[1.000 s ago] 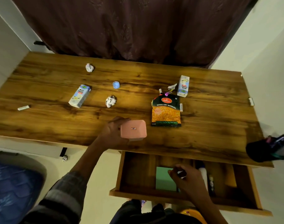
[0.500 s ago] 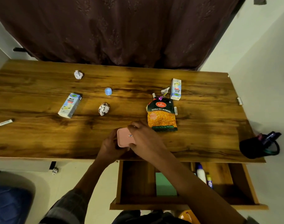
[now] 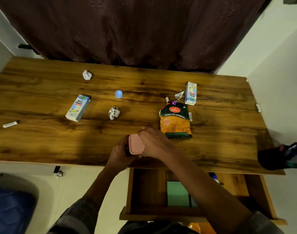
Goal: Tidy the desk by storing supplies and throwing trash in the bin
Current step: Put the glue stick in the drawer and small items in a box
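Fingers of both hands are wrapped on the pink box point(image 3: 135, 146), which sits over the near edge of the desk point(image 3: 43, 141), roughly mid-width. Left hand point(image 3: 120, 152) cups its left/under side, fingers curled round it; right hand point(image 3: 155, 142) lies over its top-right w/ fingers curled down on the lid. Can't tell if the lid is being pressed shut or pulled off. Box's long axis runs approx near-to-far, tilted a bit.

Key relation: open drawer point(image 3: 147, 188) is directly below and just to the right of the box, toward the person. So storing it prob means a short drop down and back, no reach needed. Right arm crosses over the drawer mouth, so left hand looks better placed to lower the box in; the bare left compartment is nearest. Green pad point(image 3: 177, 193) lies in the middle section, a bottle point(image 3: 215, 178) partly hidden further right.

Beyond the hands: snack packet point(image 3: 175, 122) just right of the box, crumpled paper point(image 3: 114, 112) and milkshake carton point(image 3: 78, 108) to the left. Further back: blue cap point(image 3: 118, 94), second carton point(image 3: 191, 93), another paper ball point(image 3: 87, 75). Those look like bin items, not yet touched.
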